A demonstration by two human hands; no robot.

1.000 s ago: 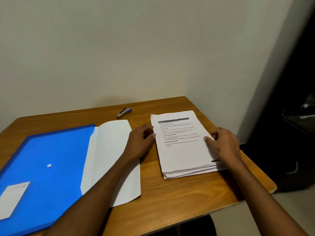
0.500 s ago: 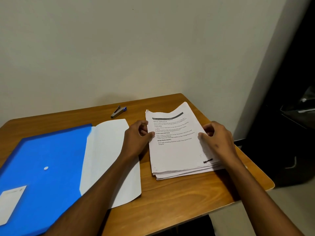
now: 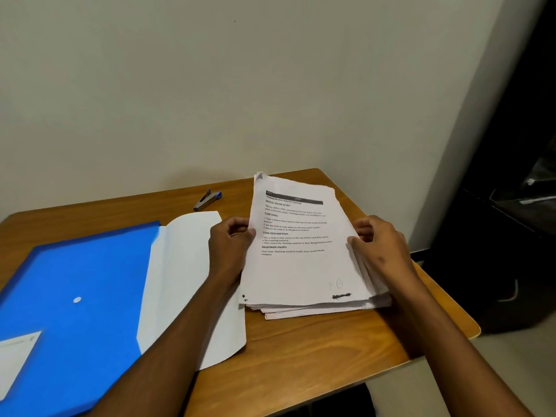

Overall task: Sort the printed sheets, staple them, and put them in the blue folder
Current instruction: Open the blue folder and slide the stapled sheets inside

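A stack of printed sheets [image 3: 301,266] is tilted up at its far end, its near edge resting on the wooden table [image 3: 316,350]. My left hand [image 3: 230,245] grips the stack's left edge, fingers curled under it. On the stack's right edge my right hand [image 3: 380,248] holds the sheets, thumb on top. The blue folder [image 3: 75,284] lies open at the left, its white flap [image 3: 186,266] spread toward the stack. A small grey and blue stapler [image 3: 207,200] lies near the table's back edge.
A plain wall stands right behind the table. The table's right edge and rounded corner are close to the stack. A dark cabinet or object [image 3: 511,236] fills the space to the right. A white label [image 3: 15,356] sits on the folder's near corner.
The stack lay flat on the table before. Both hands have taken its side edges and raised its far end, and the stack has shifted slightly to the left.
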